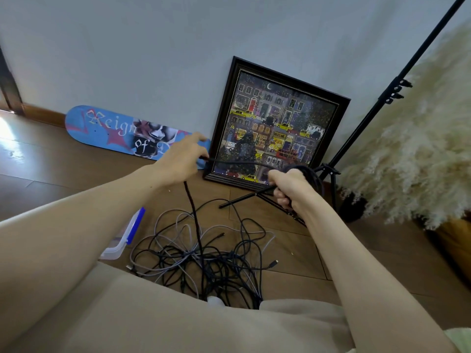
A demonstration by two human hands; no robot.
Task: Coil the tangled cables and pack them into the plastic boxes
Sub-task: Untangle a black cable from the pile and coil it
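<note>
A tangle of black and grey cables (201,258) lies on the wooden floor between my knees. My right hand (289,188) grips a coil of black cable (309,174) with loops wound round it. My left hand (184,155) pinches the same black cable, which stretches taut across to the right hand. From the left hand the cable drops down into the tangle. A clear plastic box with a blue clip (125,235) sits left of the tangle, partly hidden by my left arm.
A framed picture (275,126) leans on the wall behind my hands. A blue skateboard deck (114,128) lies to its left. A black tripod stand (362,123) rises on the right beside pampas grass (418,149). My legs fill the foreground.
</note>
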